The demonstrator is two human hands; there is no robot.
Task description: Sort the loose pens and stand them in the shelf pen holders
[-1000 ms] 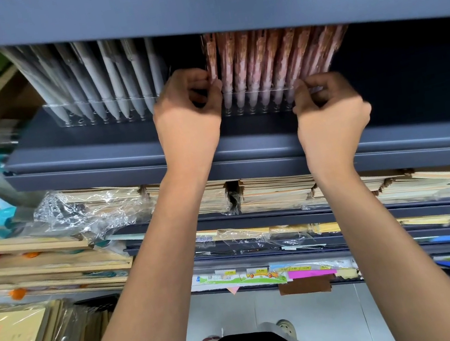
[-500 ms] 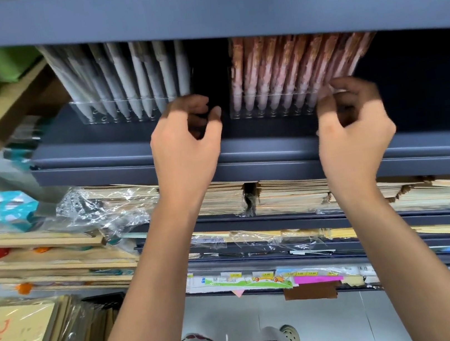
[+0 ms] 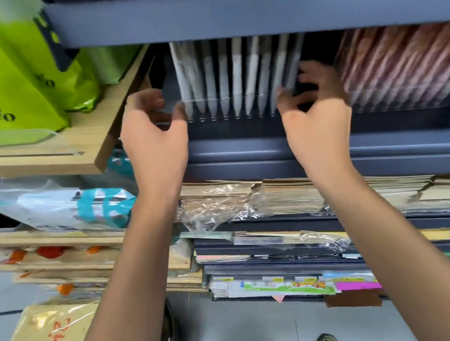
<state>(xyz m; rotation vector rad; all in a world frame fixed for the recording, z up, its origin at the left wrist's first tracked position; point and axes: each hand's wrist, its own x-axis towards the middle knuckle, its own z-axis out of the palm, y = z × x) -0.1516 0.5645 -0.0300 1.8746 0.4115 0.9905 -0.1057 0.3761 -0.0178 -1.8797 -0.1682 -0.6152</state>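
The white pens stand tip-down in a row in a clear holder on the grey metal shelf, under the shelf above. The left hand is at the holder's left end and the right hand at its right end. Each has its fingers half-curled and spread from the thumb, closed on nothing that shows. Blur hides whether the thumbs touch the holder.

A second ago both hands pinched at the row of pink-brown pens in the neighbouring holder, just to the right. They have since let go and moved left, so that row now lies beyond the right hand.

A green bag sits on a wooden shelf to the left, and wrapped notebooks are stacked below.
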